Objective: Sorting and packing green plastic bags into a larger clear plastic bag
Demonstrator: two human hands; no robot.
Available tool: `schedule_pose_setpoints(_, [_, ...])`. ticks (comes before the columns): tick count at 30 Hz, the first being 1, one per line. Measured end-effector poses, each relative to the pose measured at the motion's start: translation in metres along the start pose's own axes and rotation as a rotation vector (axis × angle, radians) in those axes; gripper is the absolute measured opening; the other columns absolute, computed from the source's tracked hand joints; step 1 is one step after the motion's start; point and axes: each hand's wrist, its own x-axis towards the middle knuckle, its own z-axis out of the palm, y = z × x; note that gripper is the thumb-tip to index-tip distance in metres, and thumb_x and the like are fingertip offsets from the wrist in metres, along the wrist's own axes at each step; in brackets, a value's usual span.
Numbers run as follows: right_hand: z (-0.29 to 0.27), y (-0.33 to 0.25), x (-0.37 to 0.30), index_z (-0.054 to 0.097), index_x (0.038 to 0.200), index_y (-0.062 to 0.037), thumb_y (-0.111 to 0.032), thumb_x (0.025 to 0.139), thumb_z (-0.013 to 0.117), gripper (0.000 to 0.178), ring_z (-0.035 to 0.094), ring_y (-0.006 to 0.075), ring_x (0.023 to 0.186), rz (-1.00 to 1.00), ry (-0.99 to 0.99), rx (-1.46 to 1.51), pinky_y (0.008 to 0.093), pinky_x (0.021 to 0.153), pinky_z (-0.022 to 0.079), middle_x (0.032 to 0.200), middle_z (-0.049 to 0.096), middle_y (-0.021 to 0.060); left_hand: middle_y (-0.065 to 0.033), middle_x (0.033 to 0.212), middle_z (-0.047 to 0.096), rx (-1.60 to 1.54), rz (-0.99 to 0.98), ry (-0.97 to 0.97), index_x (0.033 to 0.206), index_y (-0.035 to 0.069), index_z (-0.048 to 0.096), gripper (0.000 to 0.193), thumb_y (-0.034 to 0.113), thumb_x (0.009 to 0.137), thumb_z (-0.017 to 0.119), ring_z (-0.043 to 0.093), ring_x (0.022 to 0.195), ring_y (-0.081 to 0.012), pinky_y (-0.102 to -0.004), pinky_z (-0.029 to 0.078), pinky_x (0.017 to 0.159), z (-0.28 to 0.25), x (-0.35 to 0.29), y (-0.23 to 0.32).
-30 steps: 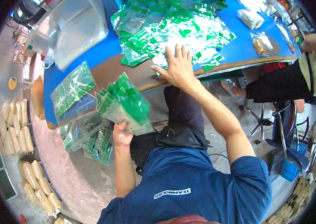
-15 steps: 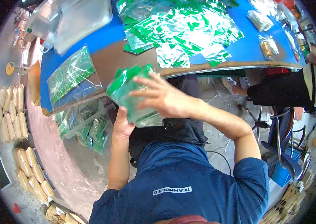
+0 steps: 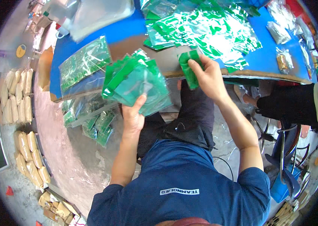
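Fanned out in my left hand [image 3: 133, 115] is a stack of clear plastic bags with green edges [image 3: 138, 84], the thumb pressed on top near its lower edge. My right hand [image 3: 210, 77], to the right of the stack, pinches a green plastic bag [image 3: 190, 69] between thumb and fingers at the table's front edge. Beyond it, a large shiny heap of similar green and clear bags [image 3: 200, 32] covers the middle of the table. A filled clear bag of green packets [image 3: 85, 62] lies at the table's left end.
The blue table [image 3: 123, 28] has a worn brown front edge. Large clear sheets [image 3: 100, 17] lie at the back left. More green bags [image 3: 98, 128] hang or lie below the left end. Small packets [image 3: 283, 60] sit at the right, near another person's dark-clothed leg [image 3: 288, 101].
My right hand has left the stack and moved right, now holding a separate green bag. The stack in my left hand is fanned wider. The whole view has shifted slightly.
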Motion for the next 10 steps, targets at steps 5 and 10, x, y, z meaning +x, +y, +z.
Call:
schedule_pose_setpoints(5, [0.057,-0.008,-0.008,0.055,0.117,0.0023,-0.033,0.102,0.051,0.039,0.065,0.0198,0.095,0.344,-0.222,0.913,0.0337,0.086,0.054,0.106,0.064,0.0124,-0.0058,0.136,0.052,0.006,-0.007,-0.034,0.141,0.006,0.043,0.061,0.011,0.088,0.071,0.053,0.122,-0.0217,-0.039,0.042,0.105,0.014,-0.003,-0.019])
schedule_pose_setpoints(10, [0.088,0.003,-0.019,0.05,0.119,0.002,-0.051,0.102,0.042,0.056,0.059,0.0314,0.111,0.282,0.031,1.173,0.0426,0.1,0.047,0.116,0.055,0.0194,-0.0052,0.153,0.036,-0.171,0.001,-0.193,0.153,0.012,0.025,0.084,0.051,0.091,0.065,0.035,0.14,-0.0232,-0.0445,0.029,0.117,0.01,0.0,-0.038])
